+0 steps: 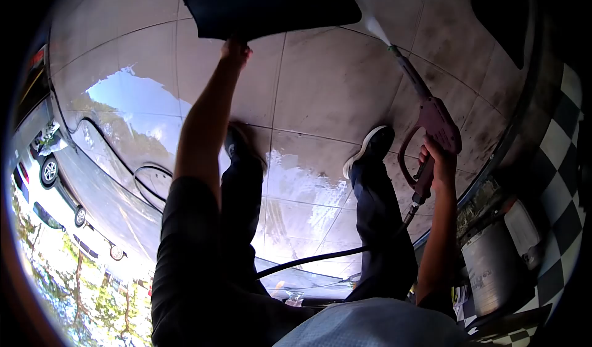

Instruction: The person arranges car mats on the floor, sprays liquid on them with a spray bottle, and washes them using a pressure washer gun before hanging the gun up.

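My left hand is closed on the lower edge of a dark, flat mat at the top of the view. On the right, my right hand wraps round the grip of a reddish pressure washer gun. White spray leaves the nozzle toward the upper left, close to the mat's right corner. A black hose runs from the base of the gun across in front of my legs.
Wet floor tiles lie under my feet. More hose loops at the left. A second dark mat is at the upper right. A metal cylinder stands beside a checkered wall. Parked cars are outside.
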### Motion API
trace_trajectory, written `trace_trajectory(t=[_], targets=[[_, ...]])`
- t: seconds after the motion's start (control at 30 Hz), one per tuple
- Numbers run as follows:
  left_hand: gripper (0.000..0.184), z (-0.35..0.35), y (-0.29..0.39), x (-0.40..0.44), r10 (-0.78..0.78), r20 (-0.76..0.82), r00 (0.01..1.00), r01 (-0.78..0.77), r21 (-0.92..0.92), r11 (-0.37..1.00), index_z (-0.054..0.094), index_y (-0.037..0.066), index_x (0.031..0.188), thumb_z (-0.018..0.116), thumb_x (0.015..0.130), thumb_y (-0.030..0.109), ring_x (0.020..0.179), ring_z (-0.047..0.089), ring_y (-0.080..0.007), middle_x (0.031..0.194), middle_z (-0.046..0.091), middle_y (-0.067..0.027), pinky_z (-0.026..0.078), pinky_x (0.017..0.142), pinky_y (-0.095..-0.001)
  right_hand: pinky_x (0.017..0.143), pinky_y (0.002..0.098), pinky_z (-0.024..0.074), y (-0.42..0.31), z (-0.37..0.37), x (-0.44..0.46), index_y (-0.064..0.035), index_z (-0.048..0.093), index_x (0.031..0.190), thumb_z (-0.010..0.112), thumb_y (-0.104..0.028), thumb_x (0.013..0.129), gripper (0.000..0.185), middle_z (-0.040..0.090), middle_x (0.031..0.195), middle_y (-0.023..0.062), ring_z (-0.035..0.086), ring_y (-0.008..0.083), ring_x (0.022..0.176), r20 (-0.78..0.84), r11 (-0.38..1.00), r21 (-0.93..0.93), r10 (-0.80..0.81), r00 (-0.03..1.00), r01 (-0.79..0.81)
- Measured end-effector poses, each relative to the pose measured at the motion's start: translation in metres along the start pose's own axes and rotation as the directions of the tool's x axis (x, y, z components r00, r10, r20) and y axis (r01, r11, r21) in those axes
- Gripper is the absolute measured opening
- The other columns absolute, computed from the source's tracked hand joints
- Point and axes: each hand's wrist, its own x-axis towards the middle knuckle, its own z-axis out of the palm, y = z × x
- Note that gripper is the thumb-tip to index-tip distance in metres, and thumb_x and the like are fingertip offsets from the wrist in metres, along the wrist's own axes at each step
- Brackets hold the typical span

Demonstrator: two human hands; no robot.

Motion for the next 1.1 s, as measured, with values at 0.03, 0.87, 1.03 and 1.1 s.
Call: trace_trajectory(t=[0.03,0.87,1.03,1.1], targets=[[0.022,0.001,0.033,-0.019,0.063,0.081,0.995,-0.056,-0.084,0.995,0.048,0.014,0.072,0.055,0.085,0.031,0.042,0.038,-0.0153,0.051,0.038,-0.0020,0.035,0.043,-0.0322,0.054,0.0282,0.0387,0.004,0.000,-0.007,-0.0073,0.052,0.081,0.066,-0.018,0.076,0.019,0.046,0.064,0.0002,0.045,0.0116,0.055,-0.019,1.000,-0.017,-0.016,1.000,0.015],[0.030,-0.030,0.541,-0.300,0.442,0.533,0.721,-0.526,0.837,-0.151,0.053,0.005,0.060,0.055,0.080,0.027,0.045,0.046,-0.0188,0.053,0.050,-0.0053,0.038,0.049,-0.0359,0.075,0.0348,0.0471,-0.242,0.245,-0.087,0.0019,0.059,0.096,0.068,-0.026,0.069,0.040,0.062,0.091,0.0203,0.061,0.0318,0.087,0.310,0.570,-0.539,-0.551,0.775,0.620],[0.054,0.026,0.273,-0.230,0.136,0.437,0.889,-0.455,0.876,0.160,0.062,0.017,0.085,0.058,0.067,0.067,0.106,0.050,-0.0307,0.106,0.058,-0.0067,0.039,0.087,-0.0484,0.054,0.0296,0.0440,-0.243,0.234,-0.082,0.0019,0.059,0.075,0.072,-0.030,0.069,0.035,0.054,0.058,0.0023,0.052,0.0107,0.054,0.322,0.764,-0.430,-0.367,0.873,0.480],[0.053,-0.012,0.147,-0.255,0.203,0.650,0.732,-0.648,0.757,-0.088,0.060,0.011,0.087,0.065,0.066,0.059,0.090,0.055,-0.0312,0.088,0.058,-0.0144,0.045,0.077,-0.0429,0.052,0.0274,0.0417,-0.250,0.246,-0.094,-0.0001,0.059,0.073,0.069,-0.026,0.073,0.028,0.054,0.059,0.0014,0.051,0.0096,0.053,0.258,0.725,-0.535,-0.349,0.901,0.435]])
